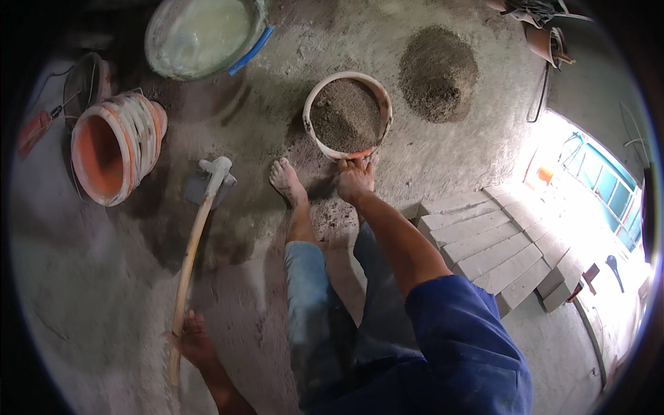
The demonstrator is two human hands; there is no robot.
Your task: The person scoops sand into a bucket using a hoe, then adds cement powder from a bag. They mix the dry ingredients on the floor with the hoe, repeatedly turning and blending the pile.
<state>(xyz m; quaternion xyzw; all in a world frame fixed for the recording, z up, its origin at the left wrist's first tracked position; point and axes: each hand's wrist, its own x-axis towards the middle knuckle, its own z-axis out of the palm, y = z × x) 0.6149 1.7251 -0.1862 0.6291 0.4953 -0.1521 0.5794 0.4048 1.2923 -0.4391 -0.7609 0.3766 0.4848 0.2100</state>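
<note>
My right hand (356, 179) is closed around the near rim of a round bucket (384, 98), with the arm stretched forward. Coarse grey sand-like material (345, 115) fills the bucket nearly to its rim. Low on the left, my left hand (194, 340) has its fingers spread beside the wooden handle of a hoe (191, 257). The thumb lies across the handle, but the fingers do not wrap it. The hoe's crusted, pale head end (218, 168) points away from me, with its grey blade partly hidden underneath.
A pile of sand (438, 75) lies beyond the bucket. A basin of cloudy liquid (207, 39) stands far left, a blue strip (251, 51) against it. Nested buckets (119, 148) lie on their side at left. Pale blocks (485, 241) are stacked at right, near a bright opening.
</note>
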